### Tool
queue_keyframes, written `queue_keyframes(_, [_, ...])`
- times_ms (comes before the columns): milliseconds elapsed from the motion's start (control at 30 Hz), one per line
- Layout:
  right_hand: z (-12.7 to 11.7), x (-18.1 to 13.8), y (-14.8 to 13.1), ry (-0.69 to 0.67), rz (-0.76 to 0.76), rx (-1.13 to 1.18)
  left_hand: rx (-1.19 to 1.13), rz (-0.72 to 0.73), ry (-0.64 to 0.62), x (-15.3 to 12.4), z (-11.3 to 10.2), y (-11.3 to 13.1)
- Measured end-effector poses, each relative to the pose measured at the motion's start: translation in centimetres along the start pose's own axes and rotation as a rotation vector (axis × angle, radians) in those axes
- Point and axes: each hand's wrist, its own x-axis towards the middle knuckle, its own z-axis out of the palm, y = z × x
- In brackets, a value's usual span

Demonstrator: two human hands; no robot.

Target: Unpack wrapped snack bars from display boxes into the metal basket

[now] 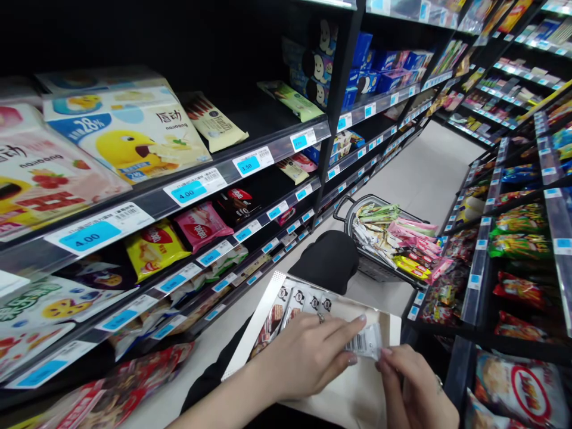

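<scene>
A shallow white cardboard box [272, 301] lies tilted across my lap, its left part holding several brown-and-white wrapped snack bars [300, 300]. Over the box's right half, a small silvery snack packet [367, 341] with a barcode faces up. My left hand [315, 351], with a ring on one finger, reaches across the box and has its fingers closed on the packet's left end. My right hand [413, 384] pinches the packet's right edge between thumb and fingers. Part of the packet and some bars are hidden beneath my left hand.
Shelves of boxed wafers [134, 134] and bagged snacks [154, 250] run along the left. A dark shopping basket [379, 268] full of colourful snack sticks stands on the aisle floor [417, 161] beyond my knee [328, 262]. Snack racks [482, 262] close in the right side.
</scene>
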Motion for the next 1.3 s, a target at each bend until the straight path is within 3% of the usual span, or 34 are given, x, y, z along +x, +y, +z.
queue_keyframes(100, [0.7, 0.1, -0.5, 0.018, 0.117, 0.271, -0.022, 0.003, -0.033, 0.0, -0.2, 0.0])
queue_keyframes(200, [1.9, 0.0, -1.7, 0.180, 0.368, 0.494, -0.067, 0.008, -0.068, 0.1, -0.4, 0.0])
queue_keyframes(267, [2.4, -0.1, -2.2, 0.240, 0.431, 0.545, -0.107, 0.006, -0.090, 0.0, -0.4, -0.1])
queue_keyframes(367, [2.3, 0.0, -1.8, 0.153, 0.303, 0.510, -0.175, -0.030, -0.100, -0.1, -0.4, -0.2])
queue_keyframes(467, [1.7, 0.3, -0.9, 0.052, 0.117, 0.443, -0.236, -0.055, -0.049, -0.1, -0.4, -0.3])
queue_keyframes(567, [1.4, 0.9, -0.8, 0.001, 0.026, 0.400, -0.263, -0.048, 0.005, -0.1, -0.4, -0.4])
queue_keyframes(700, [1.8, 2.0, -1.8, 0.014, -0.015, 0.405, -0.230, -0.016, 0.082, -0.2, -0.4, -0.3])
queue_keyframes(800, [1.6, 2.4, -2.0, -0.036, -0.015, 0.398, -0.066, 0.052, 0.139, -0.4, -0.4, -0.1])
queue_keyframes(967, [0.9, 2.3, -1.0, -0.197, -0.121, 0.252, 0.194, 0.227, 0.069, -0.4, -0.3, 0.1])
queue_keyframes(1200, [1.2, 1.7, -0.5, -0.199, -0.168, 0.302, 0.143, 0.164, 0.148, 0.0, -0.3, 0.3])
queue_keyframes(1300, [2.0, 1.8, -1.2, -0.098, -0.135, 0.335, 0.063, 0.091, 0.215, 0.1, -0.3, 0.5])
